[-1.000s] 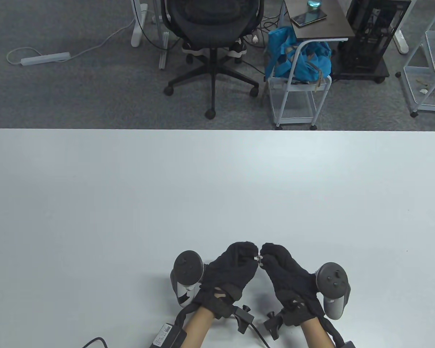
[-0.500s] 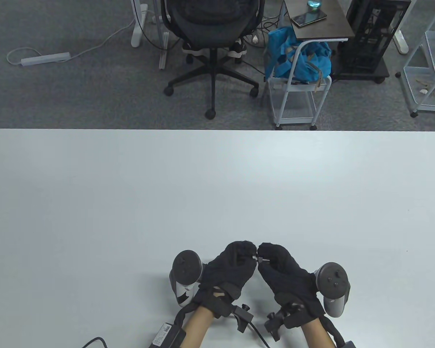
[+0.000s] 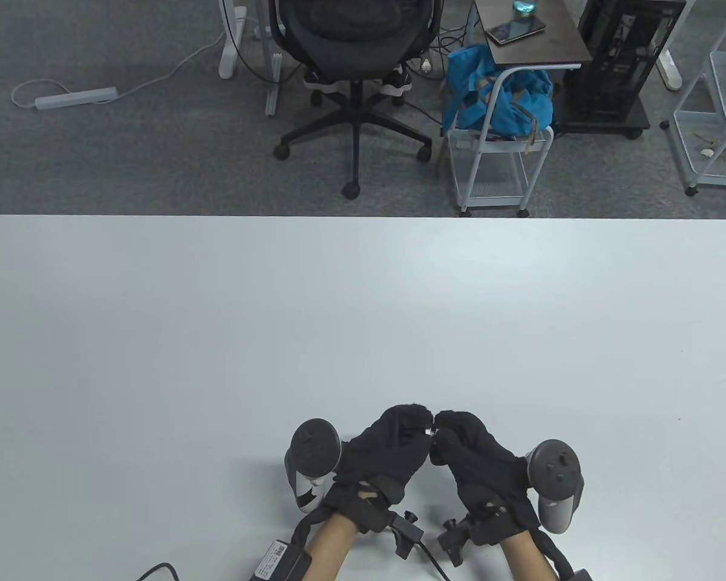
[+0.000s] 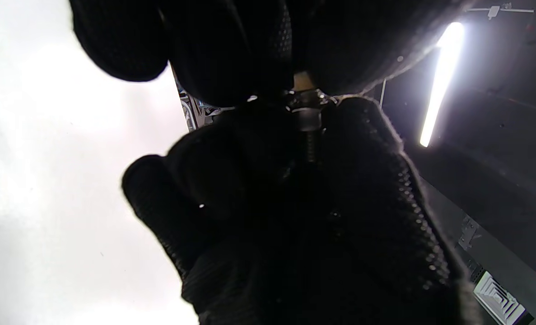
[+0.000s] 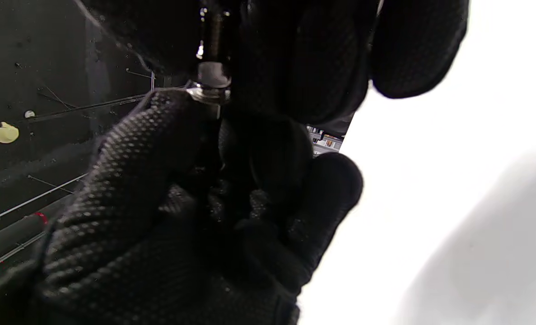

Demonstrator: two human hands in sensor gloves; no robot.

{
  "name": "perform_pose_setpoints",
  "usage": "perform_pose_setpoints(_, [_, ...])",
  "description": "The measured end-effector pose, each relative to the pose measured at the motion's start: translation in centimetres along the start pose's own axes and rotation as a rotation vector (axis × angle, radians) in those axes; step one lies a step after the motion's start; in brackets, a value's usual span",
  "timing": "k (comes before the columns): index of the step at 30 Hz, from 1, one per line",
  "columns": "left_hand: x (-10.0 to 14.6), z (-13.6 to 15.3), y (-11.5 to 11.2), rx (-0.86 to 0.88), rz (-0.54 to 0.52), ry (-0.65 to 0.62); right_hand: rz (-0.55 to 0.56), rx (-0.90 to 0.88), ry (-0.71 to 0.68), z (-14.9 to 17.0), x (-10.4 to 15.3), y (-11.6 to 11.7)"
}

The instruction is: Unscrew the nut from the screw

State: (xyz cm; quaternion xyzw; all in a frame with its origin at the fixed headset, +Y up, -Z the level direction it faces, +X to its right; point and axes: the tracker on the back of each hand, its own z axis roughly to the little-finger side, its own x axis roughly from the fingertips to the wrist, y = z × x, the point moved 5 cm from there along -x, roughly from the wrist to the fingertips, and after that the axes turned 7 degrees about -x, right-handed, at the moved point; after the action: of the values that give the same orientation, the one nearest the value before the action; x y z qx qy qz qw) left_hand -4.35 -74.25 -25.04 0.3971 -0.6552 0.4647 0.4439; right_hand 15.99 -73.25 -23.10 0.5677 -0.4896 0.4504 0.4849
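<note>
Both gloved hands meet near the table's front edge, held just above it. A small silver nut [image 3: 429, 431] shows between the fingertips. My left hand [image 3: 421, 423] pinches the nut, seen in the left wrist view [image 4: 307, 118] and the right wrist view [image 5: 210, 93]. My right hand [image 3: 443, 425] grips the dark threaded screw [image 4: 310, 148], whose shaft runs into its fingers [image 5: 213, 29]. Most of the screw is hidden by the gloves.
The white table [image 3: 363, 315] stretches away in front of the hands. A cable and a labelled box [image 3: 275, 560] lie at the front edge by my left wrist. An office chair [image 3: 354, 91] and a wire cart [image 3: 496, 163] stand beyond the far edge.
Half a second ago the fingertips stood slightly apart with the screw showing between them. Now they have closed together and only a glint of metal shows. The right hand has shifted a little.
</note>
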Motion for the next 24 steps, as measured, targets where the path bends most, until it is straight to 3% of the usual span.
perform_pose_setpoints(9, [0.1,0.4,0.3,0.033,-0.022,0.028,-0.064,-0.029,-0.023,-0.7,-0.1,0.4])
perform_pose_setpoints(17, [0.0,0.2,0.2,0.026,-0.015,0.013,-0.006,0.048,0.055,0.7,0.1,0.1])
perform_pose_setpoints(24, [0.0,0.2,0.0,0.011,-0.003,0.007,-0.006,0.029,-0.004,-0.1,0.0,0.1])
